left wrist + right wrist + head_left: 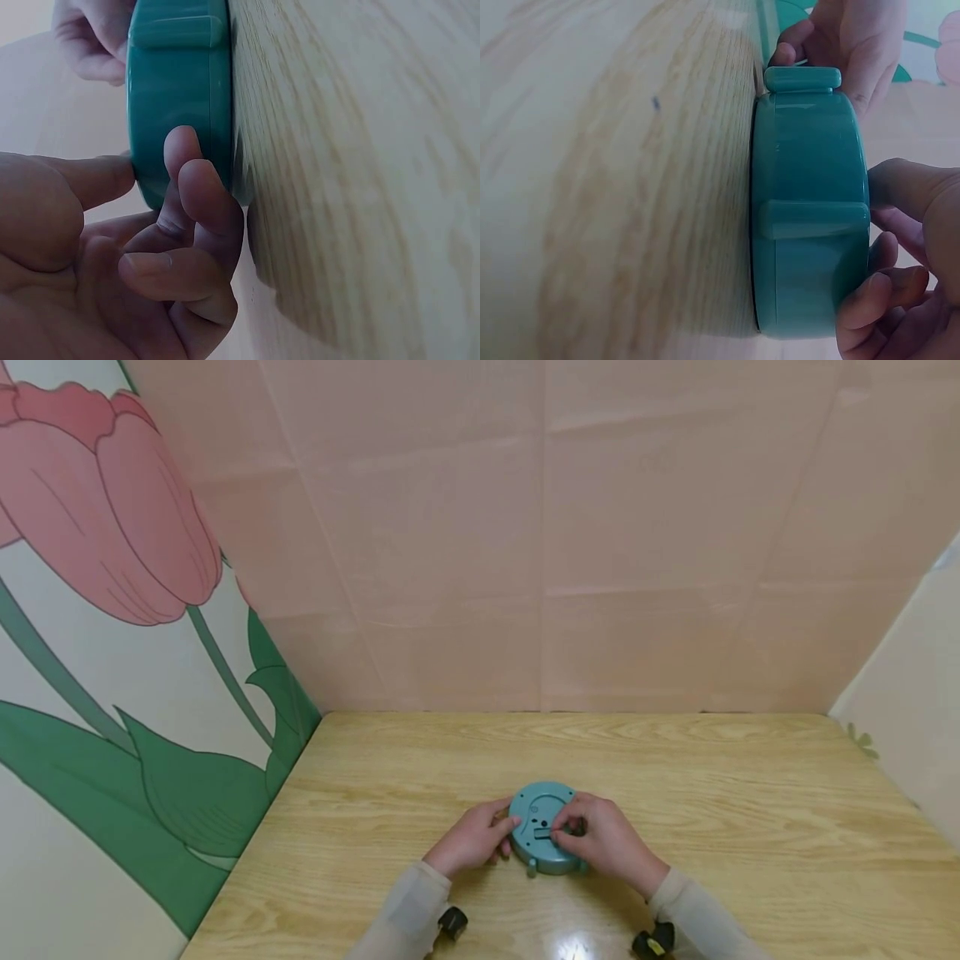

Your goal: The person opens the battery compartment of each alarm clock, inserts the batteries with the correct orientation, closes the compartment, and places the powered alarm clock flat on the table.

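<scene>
A round teal clock (534, 797) lies face down on the wooden table, its back with small knobs and a dark battery slot turned up. Two stubby feet (814, 219) stick out from its rim towards the person. My left hand (474, 837) grips the clock's left side, thumb at the back's edge and fingers against the side wall. At the right end of the slot, my right hand (603, 839) has its thumb and index finger together, the other fingers bent near the rim. I cannot tell what, if anything, sits between those fingertips.
The wooden table (390, 760) runs back to a pinkish-brown sheet (540, 568). A wall with painted tulips (135, 518) borders the left, and a pale wall (915, 710) the right. Black wrist cameras (452, 922) sit by both sleeves.
</scene>
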`<state>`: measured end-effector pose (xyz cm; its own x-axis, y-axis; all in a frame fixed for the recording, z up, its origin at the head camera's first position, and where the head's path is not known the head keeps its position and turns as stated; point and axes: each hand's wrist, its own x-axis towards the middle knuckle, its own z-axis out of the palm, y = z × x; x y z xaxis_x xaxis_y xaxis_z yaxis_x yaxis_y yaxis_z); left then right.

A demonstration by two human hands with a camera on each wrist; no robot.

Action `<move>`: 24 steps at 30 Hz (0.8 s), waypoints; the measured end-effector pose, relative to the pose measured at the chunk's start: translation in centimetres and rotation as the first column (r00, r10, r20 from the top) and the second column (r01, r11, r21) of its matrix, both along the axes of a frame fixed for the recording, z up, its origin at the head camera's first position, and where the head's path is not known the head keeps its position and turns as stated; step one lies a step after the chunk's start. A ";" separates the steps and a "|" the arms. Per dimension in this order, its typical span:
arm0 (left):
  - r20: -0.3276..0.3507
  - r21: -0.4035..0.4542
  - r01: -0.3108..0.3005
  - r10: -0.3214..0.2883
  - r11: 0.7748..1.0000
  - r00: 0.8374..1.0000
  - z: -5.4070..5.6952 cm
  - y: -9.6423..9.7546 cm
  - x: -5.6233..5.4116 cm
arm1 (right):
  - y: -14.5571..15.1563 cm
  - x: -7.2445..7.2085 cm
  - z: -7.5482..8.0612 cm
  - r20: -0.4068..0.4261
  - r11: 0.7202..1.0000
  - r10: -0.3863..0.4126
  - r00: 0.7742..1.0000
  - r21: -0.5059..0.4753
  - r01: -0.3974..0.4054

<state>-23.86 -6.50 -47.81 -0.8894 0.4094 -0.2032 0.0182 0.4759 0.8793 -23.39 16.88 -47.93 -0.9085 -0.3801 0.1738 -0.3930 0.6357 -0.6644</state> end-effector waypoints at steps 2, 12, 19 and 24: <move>0.000 0.002 -0.006 0.006 1.000 1.000 0.0 0.0 0.0 | 0.0 0.0 0.0 0.001 1.000 -0.004 1.000 0.004 0.004; -0.017 -0.001 -0.011 0.011 1.000 1.000 0.1 0.0 0.0 | 0.1 0.0 0.0 -0.017 0.999 0.033 0.999 0.011 -0.033; -0.022 -0.006 -0.012 0.011 1.000 1.000 0.1 0.1 0.0 | 0.2 -0.1 -0.1 -0.023 0.999 0.037 0.999 0.016 -0.037; -0.029 -0.012 -0.009 0.008 1.000 1.000 0.1 0.1 0.0 | 0.2 -0.1 -0.2 -0.028 0.999 0.030 0.999 0.017 -0.030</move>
<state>-23.83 -6.42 -47.75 -0.8985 0.3995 -0.1820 0.0398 0.4870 0.8725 -23.47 17.05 -48.15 -0.8914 -0.4100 0.1930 -0.4307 0.6343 -0.6419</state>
